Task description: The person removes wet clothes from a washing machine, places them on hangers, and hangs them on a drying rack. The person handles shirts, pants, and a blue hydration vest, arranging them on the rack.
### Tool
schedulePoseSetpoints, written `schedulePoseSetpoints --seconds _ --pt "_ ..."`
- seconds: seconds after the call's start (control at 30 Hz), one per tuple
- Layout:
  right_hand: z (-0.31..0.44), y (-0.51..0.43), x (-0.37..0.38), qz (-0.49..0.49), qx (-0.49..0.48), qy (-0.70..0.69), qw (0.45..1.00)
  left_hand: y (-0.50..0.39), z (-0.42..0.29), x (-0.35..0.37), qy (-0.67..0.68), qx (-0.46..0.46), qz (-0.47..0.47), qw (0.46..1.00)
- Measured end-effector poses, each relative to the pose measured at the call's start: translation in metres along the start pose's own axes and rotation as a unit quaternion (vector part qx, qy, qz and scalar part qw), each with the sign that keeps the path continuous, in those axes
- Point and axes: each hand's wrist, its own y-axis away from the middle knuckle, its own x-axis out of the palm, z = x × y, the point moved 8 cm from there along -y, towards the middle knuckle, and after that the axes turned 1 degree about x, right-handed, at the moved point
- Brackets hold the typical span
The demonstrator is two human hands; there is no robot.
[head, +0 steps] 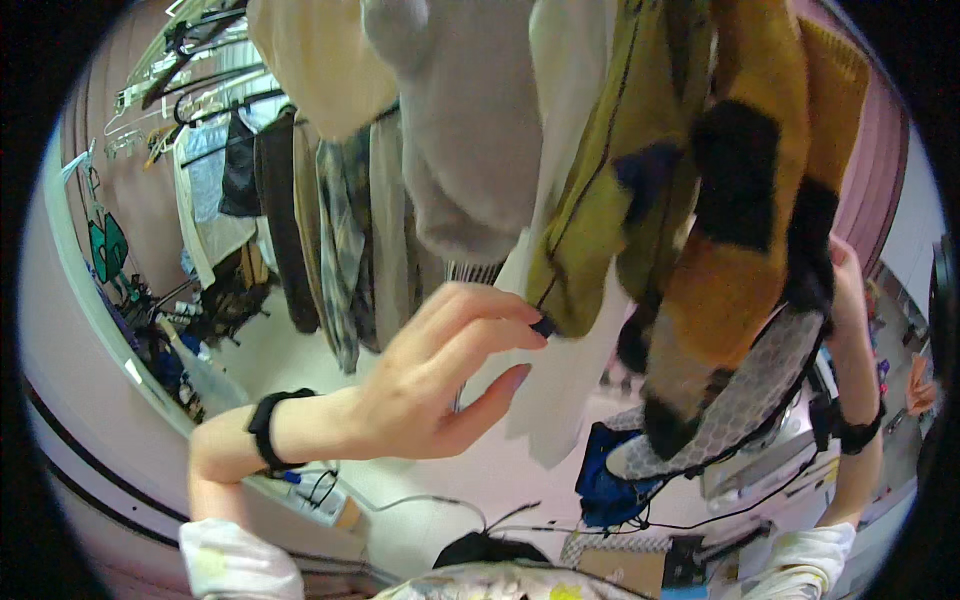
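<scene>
My left hand (442,382) is in the middle of the view, its thumb apart from the fingers. The index and middle fingertips meet the dark toe of a hanging olive sock (577,262). Beside that hang a grey sock (472,142), a cream sock (322,67) and a white sock (559,97). On the right are mustard socks with black patches (731,277) and a grey sock with a honeycomb pattern (772,390). My right hand (845,274) is at the far right, its fingers mostly hidden behind the mustard socks.
At the left, trousers (285,225) and other garments hang from a rack with several hangers (225,75). A blue cloth item (607,480) is below the socks. Black cables (720,517) run across the lower right, near a cardboard box (622,574).
</scene>
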Motion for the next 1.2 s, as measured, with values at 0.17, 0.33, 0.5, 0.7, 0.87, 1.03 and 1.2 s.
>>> schedulePoseSetpoints --seconds 0.17,0.33,0.5,0.7,0.87,1.03,1.2 --pt "-0.123 0.083 0.044 -0.055 0.116 -0.078 0.989 0.078 -0.011 0.061 0.016 -0.021 -0.012 1.0" --pt "-0.252 0.117 0.075 0.02 0.262 -0.022 0.965 0.128 -0.02 0.16 0.077 -0.116 0.141 0.98" --pt "-0.361 0.152 0.089 0.021 0.367 0.0 0.93 0.164 -0.028 0.248 0.231 -0.188 0.246 0.922" --pt "-0.422 0.166 0.097 0.027 0.505 -0.166 0.847 0.152 -0.031 0.321 0.256 -0.191 0.309 0.896" --pt "-0.425 0.161 0.092 -0.042 0.51 -0.335 0.791 0.119 -0.022 0.377 0.175 -0.175 0.268 0.931" --pt "-0.438 0.139 0.088 -0.05 0.472 -0.386 0.791 0.091 0.046 0.449 0.082 -0.214 0.166 0.959" --pt "-0.467 0.112 0.085 0.049 0.444 -0.422 0.789 0.085 0.126 0.53 0.058 -0.357 0.178 0.915"
